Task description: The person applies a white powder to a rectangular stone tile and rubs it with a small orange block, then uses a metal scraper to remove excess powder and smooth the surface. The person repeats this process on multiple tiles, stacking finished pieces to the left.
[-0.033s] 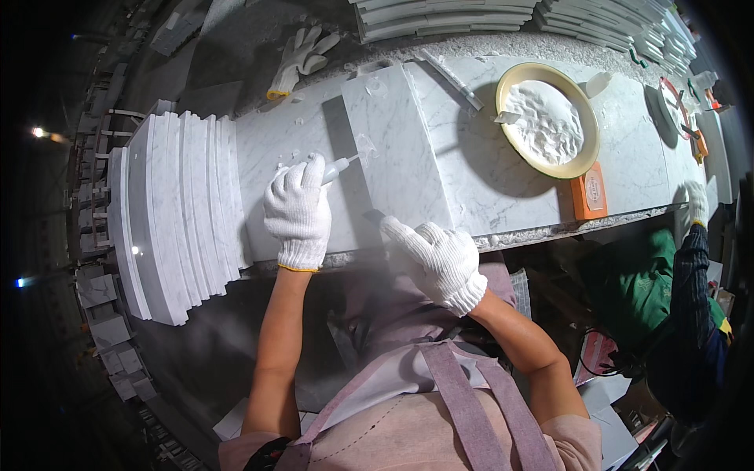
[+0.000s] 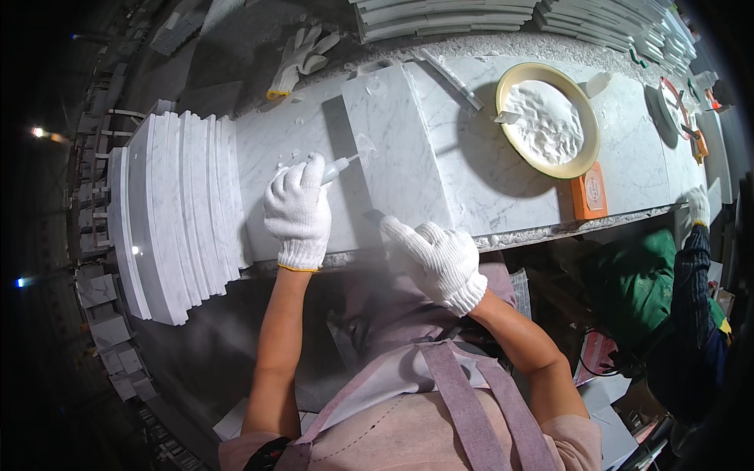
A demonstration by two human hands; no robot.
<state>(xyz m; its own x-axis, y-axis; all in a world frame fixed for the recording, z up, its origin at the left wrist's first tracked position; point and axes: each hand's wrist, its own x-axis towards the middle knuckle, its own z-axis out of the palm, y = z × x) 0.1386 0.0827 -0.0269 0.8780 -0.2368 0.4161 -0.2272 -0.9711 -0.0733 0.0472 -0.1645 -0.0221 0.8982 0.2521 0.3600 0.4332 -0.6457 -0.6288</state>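
Observation:
My gloved left hand (image 2: 298, 206) is closed round a small translucent squeeze bottle (image 2: 336, 169). The bottle's thin nozzle points right, at a wet, glossy patch (image 2: 366, 149) near the left edge of a grey-veined white marble tile (image 2: 400, 149). This tile lies raised on the marble-topped bench (image 2: 487, 188) and casts a shadow to its left. At the near end of the tile my gloved right hand (image 2: 436, 263) is closed on a flat thin blade like a putty knife (image 2: 375, 214); its handle is hidden in the fingers.
Stacked marble tiles (image 2: 184, 212) stand at left. A yellow-rimmed bowl of white powder (image 2: 546, 118) sits right, beside an orange box (image 2: 589, 192). A loose glove (image 2: 302, 59) and a clear strip (image 2: 452, 78) lie farther back. A co-worker's gloved hand (image 2: 697, 206) is at far right.
At far right the co-worker's hand has shifted slightly, and a pale flat piece shows beside it. My own hands and what they hold look unchanged.

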